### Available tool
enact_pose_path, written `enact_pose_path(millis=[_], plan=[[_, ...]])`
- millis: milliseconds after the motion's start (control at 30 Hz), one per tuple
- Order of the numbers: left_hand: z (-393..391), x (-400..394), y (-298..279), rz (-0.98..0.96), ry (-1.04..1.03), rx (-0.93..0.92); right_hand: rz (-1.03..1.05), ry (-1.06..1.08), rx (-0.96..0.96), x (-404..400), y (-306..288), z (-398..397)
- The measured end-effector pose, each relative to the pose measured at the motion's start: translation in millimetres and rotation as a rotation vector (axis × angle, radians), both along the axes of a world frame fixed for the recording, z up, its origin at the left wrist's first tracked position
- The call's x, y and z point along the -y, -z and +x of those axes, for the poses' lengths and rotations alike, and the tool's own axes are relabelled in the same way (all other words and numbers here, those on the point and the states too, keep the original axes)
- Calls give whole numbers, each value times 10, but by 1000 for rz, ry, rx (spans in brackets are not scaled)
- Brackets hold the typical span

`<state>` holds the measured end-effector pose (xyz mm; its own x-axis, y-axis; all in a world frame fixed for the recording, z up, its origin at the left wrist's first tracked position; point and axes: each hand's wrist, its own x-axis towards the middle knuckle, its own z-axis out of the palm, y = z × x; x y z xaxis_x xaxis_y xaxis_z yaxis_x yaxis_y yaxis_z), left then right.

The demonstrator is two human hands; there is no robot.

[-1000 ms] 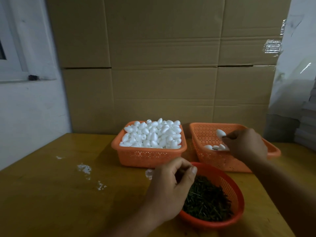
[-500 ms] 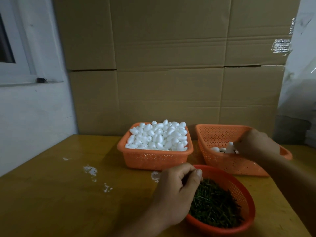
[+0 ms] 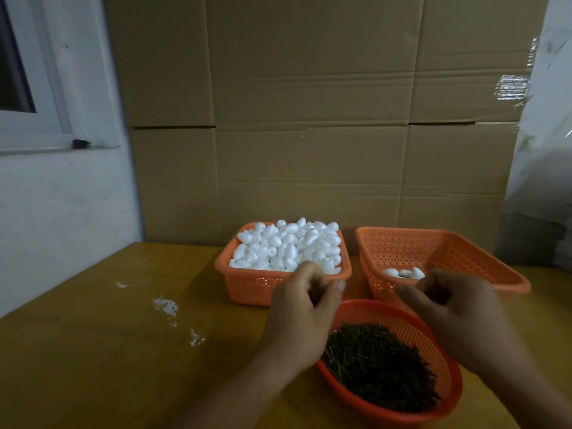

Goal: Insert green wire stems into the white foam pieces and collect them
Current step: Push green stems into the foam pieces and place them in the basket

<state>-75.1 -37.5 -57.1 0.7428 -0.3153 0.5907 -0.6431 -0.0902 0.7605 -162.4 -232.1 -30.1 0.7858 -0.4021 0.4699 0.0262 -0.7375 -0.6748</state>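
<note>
Orange perforated baskets (image 3: 247, 284) (image 3: 448, 258), one heaped with white foam (image 3: 288, 246). Orange-red mesh bowl (image 3: 433, 335) of dark green stems (image 3: 377, 363). Yellow-brown desk (image 3: 93, 351) flecked white. Plain brown cardboard (image 3: 309, 119) behind; white wall (image 3: 62, 212).

- A big wall of brown cardboard boxes (image 3: 309, 119) stands at the far side, stacked up high.
- On the left is a white wall (image 3: 62, 218) with a white window frame (image 3: 40, 88). The glass looks dark.
- A small dark thing (image 3: 81, 144) sits on the window ledge.
- A yellow-brown wooden table (image 3: 108, 351) fills the near part. It has some white crumbs (image 3: 165, 306) on the left.
- On the far right hangs clear plastic sheeting (image 3: 544, 134).
- The light is dim.
</note>
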Motion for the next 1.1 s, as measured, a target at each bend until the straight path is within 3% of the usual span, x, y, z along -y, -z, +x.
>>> enact_pose_path(millis=[200,333,500,567,867,1100], plan=[[671,-117,-349,193,-211,-38,-36,-3,149,-132,116,-16],[1189,-84,-497,538,-344,-43,-64,4,213,-139,162,-12],[1458,44,-530,1037,-297,20,-61,40,239,-39,228,4],[1467,86,-551,1149,-305,14,-54,40,249,-8,237,11],[1391,130,-584,1312,-315,24,-80,28,259,8,240,22],[1418,114,-590,1272,-285,108,-76,27,257,3,238,13]])
